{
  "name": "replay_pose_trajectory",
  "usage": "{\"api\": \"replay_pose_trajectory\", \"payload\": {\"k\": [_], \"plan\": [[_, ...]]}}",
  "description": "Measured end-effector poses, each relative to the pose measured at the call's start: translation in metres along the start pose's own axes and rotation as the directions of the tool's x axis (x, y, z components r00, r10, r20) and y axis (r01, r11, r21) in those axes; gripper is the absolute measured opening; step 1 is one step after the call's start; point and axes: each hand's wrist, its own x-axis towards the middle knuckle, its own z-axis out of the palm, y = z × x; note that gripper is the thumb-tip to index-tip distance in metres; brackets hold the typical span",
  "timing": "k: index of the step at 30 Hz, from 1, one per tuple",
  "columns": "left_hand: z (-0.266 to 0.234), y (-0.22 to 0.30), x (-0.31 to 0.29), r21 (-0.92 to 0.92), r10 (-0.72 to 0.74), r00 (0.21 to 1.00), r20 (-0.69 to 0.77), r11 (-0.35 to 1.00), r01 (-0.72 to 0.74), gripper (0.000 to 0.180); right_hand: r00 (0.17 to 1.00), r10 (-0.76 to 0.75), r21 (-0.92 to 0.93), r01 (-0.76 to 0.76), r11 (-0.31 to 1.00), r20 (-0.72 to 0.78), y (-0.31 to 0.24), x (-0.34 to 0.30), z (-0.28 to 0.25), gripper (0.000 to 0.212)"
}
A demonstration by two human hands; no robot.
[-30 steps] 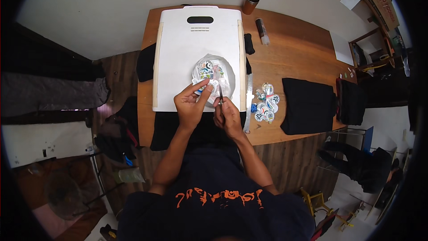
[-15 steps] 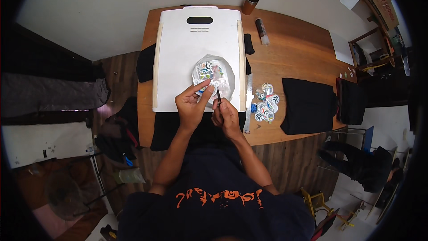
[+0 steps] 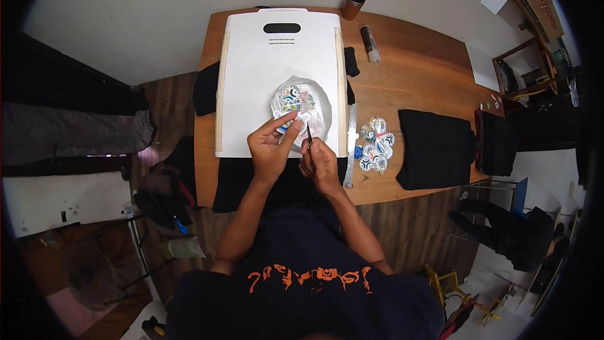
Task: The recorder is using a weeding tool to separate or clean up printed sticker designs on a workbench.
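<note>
Between the thumb and fingers of my left hand (image 3: 269, 150) is a small white printed cutout (image 3: 304, 118). My right hand (image 3: 322, 165) is closed round a pair of small dark scissors (image 3: 309, 133), whose narrow blades point up toward the cutout's right edge. Whether the blades touch it is too small to tell. Both hands are over the near edge of a white, round, shallow container (image 3: 323, 97), which looks like a rolled-down bag. Inside it lie several colourful printed pieces (image 3: 290, 93). The container rests on a white board (image 3: 248, 82) with a dark oval handle slot.
On the wooden table (image 3: 421, 56), right of the board, lie a clear ruler (image 3: 350, 151), a pile of cut-out printed pieces (image 3: 376, 148) and folded black cloth (image 3: 434, 150). A brown cup (image 3: 353, 6) and a dark tube (image 3: 370, 44) stand or lie farther back.
</note>
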Motion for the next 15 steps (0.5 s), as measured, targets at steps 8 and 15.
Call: {"api": "replay_pose_trajectory", "payload": {"k": [8, 15], "plan": [[-0.0008, -0.0006, 0.0012, -0.009, 0.024, 1.0, 0.017, 1.0, -0.024, 0.028, 1.0, -0.007, 0.021, 0.007, 1.0, 0.0, -0.0008, -0.0002, 0.0011, 0.035], [-0.0004, -0.0011, 0.0009, -0.007, 0.02, 1.0, 0.019, 1.0, -0.02, 0.028, 1.0, -0.007, 0.013, 0.007, 1.0, -0.002, 0.0007, 0.0002, 0.0003, 0.034]]}}
